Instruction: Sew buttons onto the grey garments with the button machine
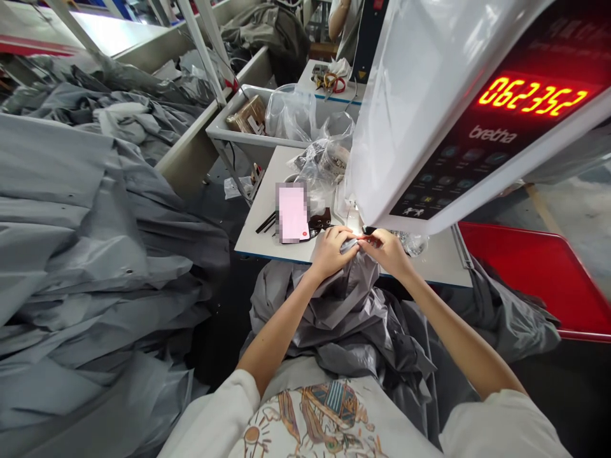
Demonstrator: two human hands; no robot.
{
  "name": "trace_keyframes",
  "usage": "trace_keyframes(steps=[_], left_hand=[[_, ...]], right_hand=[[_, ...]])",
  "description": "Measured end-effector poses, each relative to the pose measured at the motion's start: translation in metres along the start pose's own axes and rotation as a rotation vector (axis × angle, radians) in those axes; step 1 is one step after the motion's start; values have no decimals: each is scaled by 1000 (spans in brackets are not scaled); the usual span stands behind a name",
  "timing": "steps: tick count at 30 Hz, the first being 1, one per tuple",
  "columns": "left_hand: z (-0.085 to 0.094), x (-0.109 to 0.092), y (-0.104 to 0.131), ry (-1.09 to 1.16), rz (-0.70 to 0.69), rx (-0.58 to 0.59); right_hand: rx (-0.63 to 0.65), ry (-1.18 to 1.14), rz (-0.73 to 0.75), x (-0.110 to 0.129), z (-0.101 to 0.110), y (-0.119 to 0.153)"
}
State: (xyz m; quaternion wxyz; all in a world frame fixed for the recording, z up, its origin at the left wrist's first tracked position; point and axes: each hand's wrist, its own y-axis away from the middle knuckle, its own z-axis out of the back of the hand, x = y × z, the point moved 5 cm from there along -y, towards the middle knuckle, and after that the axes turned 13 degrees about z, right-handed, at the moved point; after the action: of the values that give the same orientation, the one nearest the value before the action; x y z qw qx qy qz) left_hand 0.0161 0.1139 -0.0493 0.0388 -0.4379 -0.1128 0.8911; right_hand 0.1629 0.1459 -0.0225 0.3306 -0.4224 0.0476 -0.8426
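Observation:
Grey, shiny fabric (pixel 341 299) lies bunched over my lap and rises to the front edge of the worktable. My left hand (pixel 333 250) is closed on the upper edge of this fabric. Close beside it, my right hand (pixel 389 253) pinches the same edge, with its fingertips almost meeting the left ones. Both hands are just below the working end of a white machine (pixel 405 121) with a lit red number display. A small bright light falls on the spot by the fingertips. The fabric between the fingers is mostly hidden.
On the worktable (pixel 258 222) lie a pink-screened phone (pixel 293 213), dark sticks and clear plastic bags (pixel 324 159). Behind stands a grey trough (pixel 238 130). Piles of grey fabric (pixel 95 254) fill the left; a red tray (pixel 529 273) is at right. Another person (pixel 346 25) is behind.

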Motion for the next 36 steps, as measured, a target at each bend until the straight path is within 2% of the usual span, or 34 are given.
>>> trace_keyframes(steps=[3,6,9,12,15,17,25,36], left_hand=[[0,-1,0,-4,-15,-2],[1,-1,0,-9,-15,0],[1,0,0,-10,-8,-5],[0,1,-1,-16,-13,-5],[-1,1,-1,-20,-20,-14],[-1,1,-1,-24,-19,-16],[-3,3,-2,-38,-18,-20],[-7,4,-3,-54,-65,-36]], right_hand=[[29,-121,-77,-10,-4,0],[1,-110,-61,-10,-1,2],[-194,31,-32,-6,7,12],[-359,81,-163,-9,3,27],[-335,85,-340,-16,-14,35],[-304,154,-396,-19,-22,36],[-306,350,-332,-21,-27,35],[-321,332,-303,-24,-26,37]])
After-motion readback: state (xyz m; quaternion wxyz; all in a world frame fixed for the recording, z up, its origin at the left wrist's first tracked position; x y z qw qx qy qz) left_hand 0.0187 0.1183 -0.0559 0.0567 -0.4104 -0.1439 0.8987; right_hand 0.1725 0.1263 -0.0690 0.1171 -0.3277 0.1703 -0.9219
